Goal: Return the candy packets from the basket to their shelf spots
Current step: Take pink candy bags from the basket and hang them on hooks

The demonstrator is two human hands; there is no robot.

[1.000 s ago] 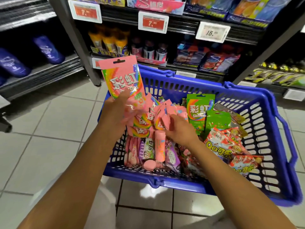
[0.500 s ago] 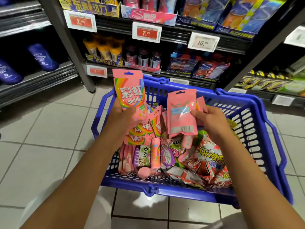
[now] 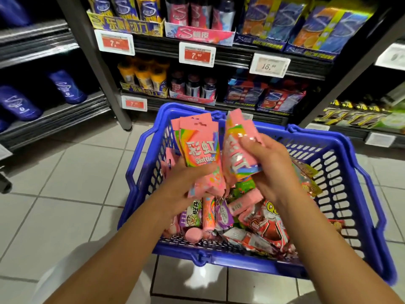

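A blue plastic basket (image 3: 341, 150) stands on the tiled floor, filled with several candy packets. Above it my left hand (image 3: 186, 185) grips a small stack of pink Skittles packets (image 3: 199, 148), printed fronts facing me. My right hand (image 3: 269, 170) holds another pink Skittles packet (image 3: 237, 148), turned sideways and right beside the stack. Under my hands lie red Q-candy bags (image 3: 269, 224), pink rolls (image 3: 208, 213) and a purple packet (image 3: 223, 213).
Dark store shelves (image 3: 236, 51) rise just behind the basket, with gum bottles, blue packs and price tags (image 3: 197, 54). A grey upright post (image 3: 103, 69) stands at the left. More shelves with blue pouches (image 3: 65, 86) lie far left. Tiled floor (image 3: 65, 194) surrounds the basket.
My right hand has brought its pink packet leftward next to the left hand's packets. The left hand now holds a stack. The view has moved closer to the shelves.
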